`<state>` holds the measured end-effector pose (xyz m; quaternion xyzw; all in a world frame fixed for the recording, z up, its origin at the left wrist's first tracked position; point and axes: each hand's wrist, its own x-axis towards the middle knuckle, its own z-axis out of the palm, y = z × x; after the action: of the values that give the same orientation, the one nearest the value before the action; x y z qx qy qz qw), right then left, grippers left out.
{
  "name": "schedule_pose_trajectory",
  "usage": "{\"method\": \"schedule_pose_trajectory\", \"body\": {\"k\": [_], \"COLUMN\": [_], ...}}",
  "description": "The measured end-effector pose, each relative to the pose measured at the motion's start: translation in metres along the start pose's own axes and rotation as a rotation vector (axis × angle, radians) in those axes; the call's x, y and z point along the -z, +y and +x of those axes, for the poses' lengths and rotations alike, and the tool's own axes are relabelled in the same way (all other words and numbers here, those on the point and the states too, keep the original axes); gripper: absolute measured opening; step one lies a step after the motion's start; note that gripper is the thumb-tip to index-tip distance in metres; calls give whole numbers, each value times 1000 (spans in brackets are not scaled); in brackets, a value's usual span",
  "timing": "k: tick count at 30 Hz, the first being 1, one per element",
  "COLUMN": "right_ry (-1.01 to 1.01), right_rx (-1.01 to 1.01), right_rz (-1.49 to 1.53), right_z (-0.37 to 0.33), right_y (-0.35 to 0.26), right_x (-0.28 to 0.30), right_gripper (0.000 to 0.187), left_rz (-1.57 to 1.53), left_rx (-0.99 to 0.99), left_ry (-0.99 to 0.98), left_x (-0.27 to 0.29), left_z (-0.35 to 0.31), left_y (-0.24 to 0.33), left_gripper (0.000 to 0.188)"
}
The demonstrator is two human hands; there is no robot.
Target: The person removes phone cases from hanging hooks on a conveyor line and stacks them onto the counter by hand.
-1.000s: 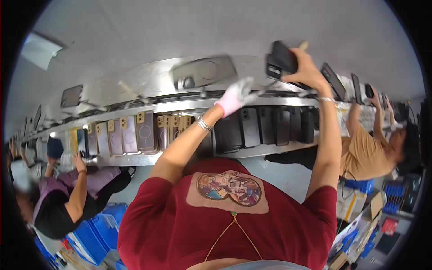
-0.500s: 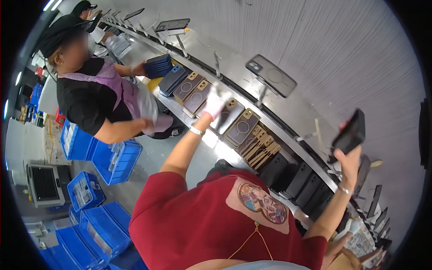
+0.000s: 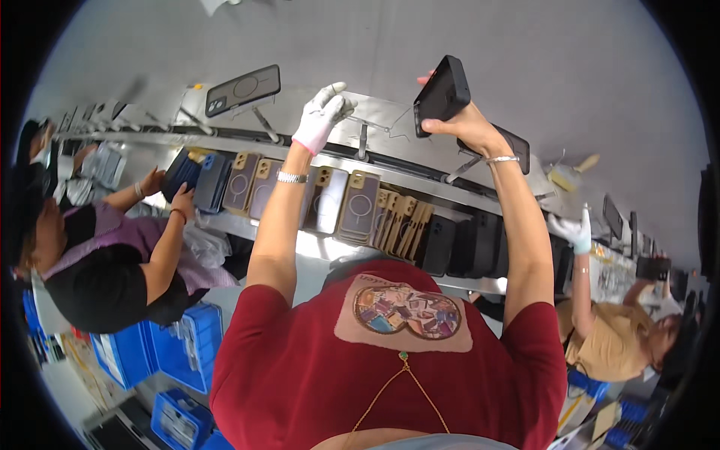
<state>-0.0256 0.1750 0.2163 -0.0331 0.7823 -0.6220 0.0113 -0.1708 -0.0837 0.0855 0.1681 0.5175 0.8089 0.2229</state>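
Note:
My left hand (image 3: pixel 321 120), in a white glove with a pink cuff, is raised over the rail beside a bare metal holder (image 3: pixel 363 141). Its fingers are loosely bent and apart, and nothing shows in them. Bare and further right, my right hand (image 3: pixel 469 127) grips a small stack of black phone cases (image 3: pixel 444 94), tilted, with the thumb along the near side. Below my hands, brown-framed phone cases (image 3: pixel 360 204) lie in a row on the bench. Several black phone cases (image 3: pixel 476 244) continue that row to the right.
Clear-backed phone cases with dark rims sit on holders at left (image 3: pixel 244 90) and right (image 3: pixel 514 146) along the rail (image 3: pixel 390 161). A co-worker in a purple apron (image 3: pixel 112 236) handles dark blue cases at left. Another in tan (image 3: pixel 611 337) works at right. Blue crates (image 3: pixel 199 341) stand lower left.
My view has swung right. My left hand has moved up from the brown-framed cases to the rail's holder. The right hand still holds the black cases; the left co-worker now has both hands on the blue cases.

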Motion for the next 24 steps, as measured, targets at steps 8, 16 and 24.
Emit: {"method": "schedule_pose_trajectory", "body": {"k": [8,16,24], "right_ry": [233,119,264], "right_rx": [74,-49,-217], "right_rz": [18,-982,-1081], "right_z": [-85,-92,-158], "right_y": [9,19,51], "right_x": [43,73,185], "right_gripper": [104,96,99], "left_rz": [348,614,706], "left_rx": [-77,-188,80], "left_ry": [-149,-308,-509], "left_x": [-104,-210,-248], "left_z": [-22,-9,-38], "left_y": [-27,-88,-124], "left_gripper": [21,40,62]}}
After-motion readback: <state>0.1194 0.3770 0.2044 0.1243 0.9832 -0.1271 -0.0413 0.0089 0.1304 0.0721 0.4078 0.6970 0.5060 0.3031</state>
